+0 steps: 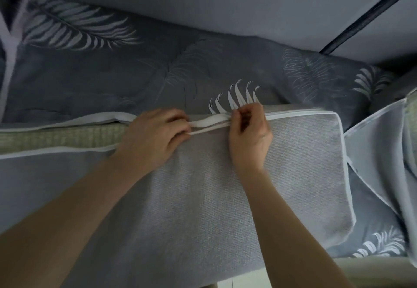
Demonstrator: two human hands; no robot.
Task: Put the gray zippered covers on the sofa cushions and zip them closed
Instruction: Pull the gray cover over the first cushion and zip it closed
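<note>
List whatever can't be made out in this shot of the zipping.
Head view.
The zipper pull: hidden by the pinching fingers of the right hand.
Left end of the cover opening: cut off by the left edge, past the left hand.
The second cushion: mostly cut off by the right edge.
Near side of the cover: hidden by both forearms and the bottom edge.

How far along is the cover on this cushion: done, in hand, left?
Done: the gray cover is on, closed from the right corner to the right hand. In hand: right hand pinches the edges; left hand holds them together. Left: the open stretch showing the green cushion.
</note>
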